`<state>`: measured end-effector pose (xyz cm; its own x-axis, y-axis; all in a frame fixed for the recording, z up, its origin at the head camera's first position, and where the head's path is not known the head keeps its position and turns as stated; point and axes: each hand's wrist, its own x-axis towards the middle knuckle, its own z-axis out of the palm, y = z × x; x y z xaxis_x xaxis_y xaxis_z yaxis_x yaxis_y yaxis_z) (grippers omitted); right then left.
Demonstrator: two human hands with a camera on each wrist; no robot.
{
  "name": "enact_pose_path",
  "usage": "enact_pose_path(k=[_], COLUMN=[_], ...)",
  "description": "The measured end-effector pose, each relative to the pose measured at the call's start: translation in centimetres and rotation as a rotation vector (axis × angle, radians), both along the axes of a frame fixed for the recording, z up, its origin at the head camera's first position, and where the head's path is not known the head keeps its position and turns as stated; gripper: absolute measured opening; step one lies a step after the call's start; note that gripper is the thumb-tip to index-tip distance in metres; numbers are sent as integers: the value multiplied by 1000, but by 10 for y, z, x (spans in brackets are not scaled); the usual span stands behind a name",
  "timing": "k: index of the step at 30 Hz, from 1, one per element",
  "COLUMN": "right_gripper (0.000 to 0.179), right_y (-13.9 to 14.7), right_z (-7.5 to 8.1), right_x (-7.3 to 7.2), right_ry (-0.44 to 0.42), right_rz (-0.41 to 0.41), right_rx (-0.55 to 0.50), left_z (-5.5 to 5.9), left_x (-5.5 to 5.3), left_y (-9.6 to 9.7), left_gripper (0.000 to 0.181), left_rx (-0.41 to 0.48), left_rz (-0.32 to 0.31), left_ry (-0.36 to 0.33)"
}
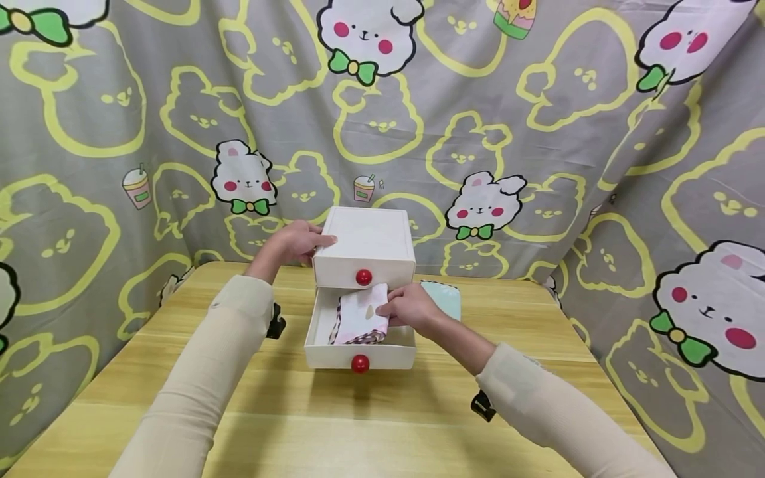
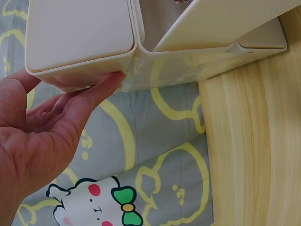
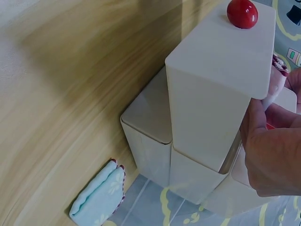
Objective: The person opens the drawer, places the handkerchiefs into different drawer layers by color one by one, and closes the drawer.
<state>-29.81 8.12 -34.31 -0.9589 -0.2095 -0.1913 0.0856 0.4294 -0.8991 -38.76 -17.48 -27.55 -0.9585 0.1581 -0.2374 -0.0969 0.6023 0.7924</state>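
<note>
A white drawer cabinet [image 1: 364,232] with red knobs stands on the table, its middle drawer [image 1: 319,325] pulled out. My left hand [image 1: 299,240] grips the cabinet's upper left side, thumb on the top and fingers against the side [image 2: 61,113]. My right hand [image 1: 412,309] reaches into that drawer and pinches a folded white-and-pink cloth [image 1: 361,312] with a dark checkered edge. Tilted, the cloth rises above the drawer's front. In the right wrist view, the drawer wall hides most of the cloth, and the right hand [image 3: 275,150] shows beside the wall.
A folded pale green cloth [image 1: 445,299] lies on the wooden table [image 1: 287,411] to the right of the cabinet. The shut top drawer [image 1: 335,271] overhangs the back of the open one. A grey patterned curtain [image 1: 382,179] hangs close behind and along both sides.
</note>
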Motion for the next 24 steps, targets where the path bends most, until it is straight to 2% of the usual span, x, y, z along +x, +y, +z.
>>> enact_pose_path(k=[8, 15, 20, 24], right_gripper=[15, 23, 21, 24], right_y=[-2, 4, 8, 11], right_z=[-5, 2, 2, 4], right_x=[0, 1, 1, 1], right_ry=[-17, -23, -35, -68], right_rz=[45, 60, 63, 95], right_rx=[12, 55, 28, -10], left_z=[0, 0, 0, 0], left_x=[1, 1, 1, 1], left_y=[0, 0, 0, -1], left_gripper=[61, 61, 61, 61], left_rx=[-11, -4, -5, 1], left_rz=[3, 3, 4, 3], left_ry=[-5, -1, 0, -3])
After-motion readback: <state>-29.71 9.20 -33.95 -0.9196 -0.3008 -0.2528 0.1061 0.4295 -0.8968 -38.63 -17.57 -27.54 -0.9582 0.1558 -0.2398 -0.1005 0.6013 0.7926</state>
